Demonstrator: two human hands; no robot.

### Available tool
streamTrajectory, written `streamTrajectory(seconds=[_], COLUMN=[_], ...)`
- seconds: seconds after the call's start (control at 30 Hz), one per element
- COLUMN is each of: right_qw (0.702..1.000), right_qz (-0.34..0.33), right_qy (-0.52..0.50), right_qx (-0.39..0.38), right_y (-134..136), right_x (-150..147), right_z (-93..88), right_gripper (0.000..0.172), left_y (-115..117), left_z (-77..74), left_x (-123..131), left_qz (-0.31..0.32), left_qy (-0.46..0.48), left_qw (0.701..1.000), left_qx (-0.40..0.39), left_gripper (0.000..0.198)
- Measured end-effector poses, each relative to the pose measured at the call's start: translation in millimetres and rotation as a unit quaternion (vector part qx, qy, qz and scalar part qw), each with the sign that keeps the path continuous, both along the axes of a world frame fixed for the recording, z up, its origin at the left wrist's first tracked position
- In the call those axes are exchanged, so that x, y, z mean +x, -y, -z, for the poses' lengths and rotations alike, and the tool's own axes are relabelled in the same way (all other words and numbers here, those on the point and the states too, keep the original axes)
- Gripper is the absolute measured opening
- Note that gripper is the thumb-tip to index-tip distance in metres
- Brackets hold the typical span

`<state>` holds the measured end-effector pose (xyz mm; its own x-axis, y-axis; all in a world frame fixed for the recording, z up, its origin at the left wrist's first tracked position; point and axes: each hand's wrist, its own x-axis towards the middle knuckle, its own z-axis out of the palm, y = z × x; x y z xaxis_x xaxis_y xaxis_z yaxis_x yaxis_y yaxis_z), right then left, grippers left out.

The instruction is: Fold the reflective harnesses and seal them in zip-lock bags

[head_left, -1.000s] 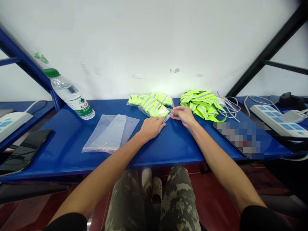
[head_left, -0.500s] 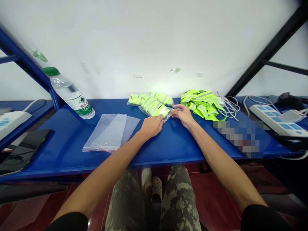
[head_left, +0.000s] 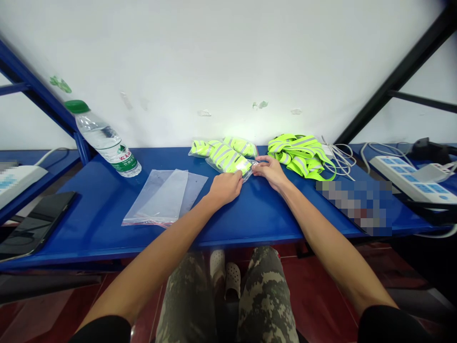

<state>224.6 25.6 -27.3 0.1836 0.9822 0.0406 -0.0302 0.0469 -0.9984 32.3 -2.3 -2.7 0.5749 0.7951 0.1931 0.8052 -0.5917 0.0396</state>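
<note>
Pinching a diagonally lying bagged reflective vest [head_left: 226, 158] with left hand [head_left: 224, 188] and right hand [head_left: 270, 171].

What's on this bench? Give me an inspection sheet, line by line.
Surface: blue shelf, items on it.
Job's things: neon reflective strips in a clear plastic bag.
Clutter: flat clear bags, loose reflective straps, tilted water bottle, pixelated object.
Hands: left hand and right hand both hold the bag's edge.
Cables: white cable coil, white power strip.
Surroundings: scuffed white wall, red floor.
</note>
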Motion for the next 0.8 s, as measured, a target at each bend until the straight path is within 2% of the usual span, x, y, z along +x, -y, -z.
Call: streamTrajectory(seconds=[0.27, 0.47, 0.8], right_qw=[0.999, 1.0, 0.999], right_qz=[0.002, -0.02, -0.02], right_qy=[0.033, 0.009, 0.049], right_qx=[0.032, -0.002, 0.007], right_y=[-0.5, 3.0, 4.5], right_x=[-4.0, -4.2, -5.8], right_z=[3.2, -0.9, -1.1], right_gripper=[0.045, 0.055, 0.052], left_y=[1.3, 0.9, 3.1], left_z=[-1.6, -0.8, -7.3], left_x=[-0.1, -1.0, 0.0], left_qz=[-0.004, -0.002, -0.016], left_qy=[0.009, 0.015, 0.017], left_qw=[1.0, 1.0, 0.999], left_qx=[-0.01, -0.005, -0.03], left_gripper=[0.028, 0.027, 0.03])
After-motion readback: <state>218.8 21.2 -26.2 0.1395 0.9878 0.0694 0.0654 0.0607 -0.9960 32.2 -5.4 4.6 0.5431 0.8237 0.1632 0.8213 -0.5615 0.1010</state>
